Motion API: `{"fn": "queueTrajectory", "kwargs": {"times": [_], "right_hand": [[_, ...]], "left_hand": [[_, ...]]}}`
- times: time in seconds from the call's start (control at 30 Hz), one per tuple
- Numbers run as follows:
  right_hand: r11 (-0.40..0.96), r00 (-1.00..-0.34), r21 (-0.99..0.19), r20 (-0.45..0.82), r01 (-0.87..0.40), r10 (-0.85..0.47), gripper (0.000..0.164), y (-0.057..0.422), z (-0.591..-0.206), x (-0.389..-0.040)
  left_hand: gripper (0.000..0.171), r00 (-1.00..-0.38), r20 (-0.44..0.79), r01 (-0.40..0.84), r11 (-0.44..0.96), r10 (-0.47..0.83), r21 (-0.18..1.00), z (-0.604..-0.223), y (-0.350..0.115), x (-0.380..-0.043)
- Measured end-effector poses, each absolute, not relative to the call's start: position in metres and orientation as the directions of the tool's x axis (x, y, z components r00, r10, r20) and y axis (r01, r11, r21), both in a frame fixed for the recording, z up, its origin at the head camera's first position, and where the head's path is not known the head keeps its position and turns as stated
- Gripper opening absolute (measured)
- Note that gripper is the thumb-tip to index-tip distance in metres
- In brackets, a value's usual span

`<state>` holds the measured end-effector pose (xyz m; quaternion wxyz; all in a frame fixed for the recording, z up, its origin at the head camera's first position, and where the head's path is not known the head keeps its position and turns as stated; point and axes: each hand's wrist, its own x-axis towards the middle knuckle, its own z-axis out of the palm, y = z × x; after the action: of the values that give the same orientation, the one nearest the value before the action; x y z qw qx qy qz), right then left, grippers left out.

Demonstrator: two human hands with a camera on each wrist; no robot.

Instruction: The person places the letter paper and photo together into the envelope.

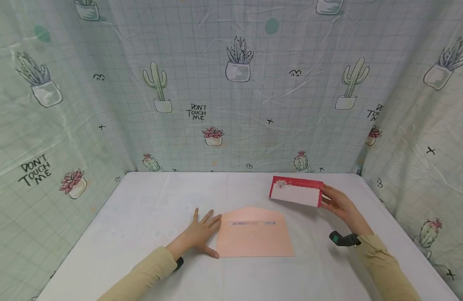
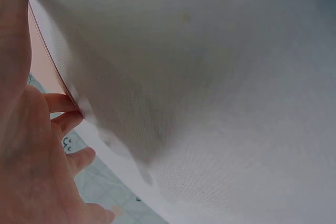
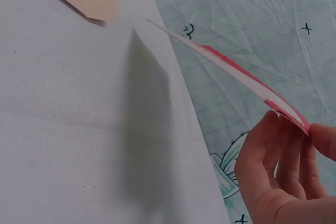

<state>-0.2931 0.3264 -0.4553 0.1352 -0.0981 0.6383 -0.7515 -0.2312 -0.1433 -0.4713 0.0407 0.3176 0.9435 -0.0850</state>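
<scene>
A peach envelope [image 1: 255,240] lies on the table with its pointed flap spread toward the back; a strip with a bluish pattern shows across it below the flap. My left hand [image 1: 201,234] is at the envelope's left edge, fingers spread and thumb near the lower left corner. In the left wrist view, fingertips [image 2: 71,103] touch the envelope's edge. My right hand [image 1: 340,205] pinches a red and white card [image 1: 297,195] by its right end, between thumb and fingers. The card is held above the table, its shadow below, with a small flower-like decoration at its upper left.
The white-covered table [image 1: 152,200] ends at a patterned cloth backdrop [image 1: 254,104] printed with cacti, which also hangs along both sides. A black wrist device [image 1: 344,239] is strapped at the right wrist.
</scene>
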Motion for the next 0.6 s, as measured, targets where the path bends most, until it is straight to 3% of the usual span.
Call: {"fn": "queueTrajectory", "kwargs": {"times": [0.07,0.13,0.17,0.33,0.43,0.6], "right_hand": [[-0.057,-0.948,-0.997,-0.024,0.044,-0.318,0.051,0.327,-0.454,-0.293],[-0.152,-0.954,-0.966,-0.165,0.208,-0.251,0.051,0.320,-0.443,-0.294],[-0.154,-0.954,-0.961,-0.189,0.228,-0.234,0.053,0.318,-0.440,-0.295],[-0.237,-0.942,-0.919,-0.270,0.314,-0.198,0.029,0.309,-0.430,-0.301],[-0.127,-0.944,-0.944,-0.284,0.306,-0.167,0.031,0.307,-0.431,-0.303],[0.086,-0.956,-0.956,-0.287,0.281,-0.064,0.058,0.307,-0.441,-0.306]], "left_hand": [[0.105,-0.794,-0.132,0.608,0.782,0.594,-0.137,-0.472,-0.144,-0.232],[0.105,-0.793,-0.132,0.609,0.780,0.595,-0.142,-0.472,-0.144,-0.232],[0.105,-0.791,-0.128,0.611,0.779,0.598,-0.139,-0.472,-0.144,-0.232],[0.105,-0.783,-0.112,0.623,0.770,0.613,-0.141,-0.473,-0.144,-0.233],[0.105,-0.771,-0.096,0.636,0.755,0.630,-0.156,-0.475,-0.146,-0.234],[0.105,-0.753,-0.060,0.652,0.730,0.656,-0.203,-0.476,-0.148,-0.234]]}}
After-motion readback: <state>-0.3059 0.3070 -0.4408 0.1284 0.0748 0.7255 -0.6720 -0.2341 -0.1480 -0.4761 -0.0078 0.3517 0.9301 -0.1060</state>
